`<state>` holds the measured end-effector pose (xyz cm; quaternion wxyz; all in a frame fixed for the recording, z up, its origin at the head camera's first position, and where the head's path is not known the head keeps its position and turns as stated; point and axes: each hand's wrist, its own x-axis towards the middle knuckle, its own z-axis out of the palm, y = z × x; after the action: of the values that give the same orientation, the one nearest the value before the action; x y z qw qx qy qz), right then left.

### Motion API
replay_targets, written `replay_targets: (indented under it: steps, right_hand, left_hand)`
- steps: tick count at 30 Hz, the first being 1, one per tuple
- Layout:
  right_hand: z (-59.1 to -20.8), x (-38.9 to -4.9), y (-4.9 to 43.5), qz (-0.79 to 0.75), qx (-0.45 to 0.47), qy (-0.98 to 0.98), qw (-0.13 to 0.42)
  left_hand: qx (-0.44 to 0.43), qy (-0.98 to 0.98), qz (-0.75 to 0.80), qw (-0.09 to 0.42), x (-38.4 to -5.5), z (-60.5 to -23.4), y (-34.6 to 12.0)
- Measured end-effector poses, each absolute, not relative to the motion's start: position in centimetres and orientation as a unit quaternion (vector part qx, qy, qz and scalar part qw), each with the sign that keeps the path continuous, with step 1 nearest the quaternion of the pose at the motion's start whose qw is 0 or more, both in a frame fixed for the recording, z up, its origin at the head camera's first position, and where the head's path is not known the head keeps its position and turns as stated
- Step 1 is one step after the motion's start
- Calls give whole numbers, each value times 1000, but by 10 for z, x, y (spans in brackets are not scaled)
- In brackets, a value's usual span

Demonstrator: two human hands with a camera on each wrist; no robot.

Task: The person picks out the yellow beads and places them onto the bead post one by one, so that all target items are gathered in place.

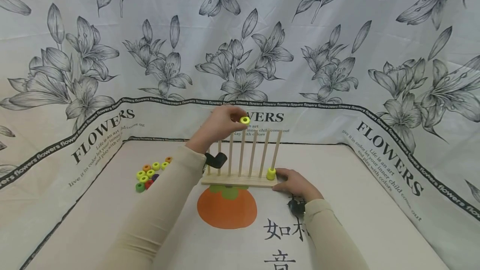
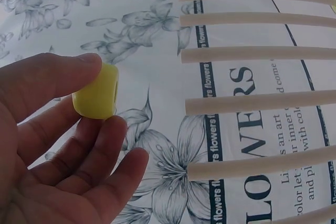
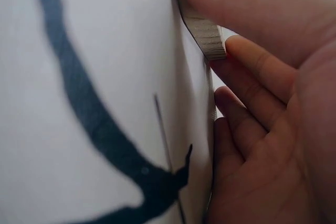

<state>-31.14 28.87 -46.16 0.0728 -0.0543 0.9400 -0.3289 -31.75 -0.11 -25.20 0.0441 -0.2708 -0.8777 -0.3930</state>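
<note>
My left hand (image 1: 220, 124) pinches a yellow bead (image 2: 97, 92) between thumb and fingertips, above the pegs of a wooden peg rack (image 1: 236, 181). A hole shows in the bead (image 1: 245, 120) in the head view. In the left wrist view the bare pegs (image 2: 257, 53) stand apart from the bead. Yellow beads (image 1: 271, 173) sit stacked at the foot of the rightmost peg. My right hand (image 1: 295, 183) grips the right end of the rack's base (image 3: 209, 38), thumb in front and fingers behind. The left sleeve and wrist camera hide part of the rack's left side.
Loose beads (image 1: 150, 173) in yellow, orange, red, green and purple lie left of the rack, partly behind the left sleeve. An orange persimmon print (image 1: 226, 208) and black characters mark the tabletop cloth. Flower-printed curtains (image 1: 240, 53) enclose the back and sides.
</note>
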Motion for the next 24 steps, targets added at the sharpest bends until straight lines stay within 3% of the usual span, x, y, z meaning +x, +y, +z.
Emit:
replay_targets:
  steps: [24]
  right_hand:
    - [-463,-316,290,-331,-50,938,85]
  left_hand:
    - [-308,-874,-374,30,-325,-258,48]
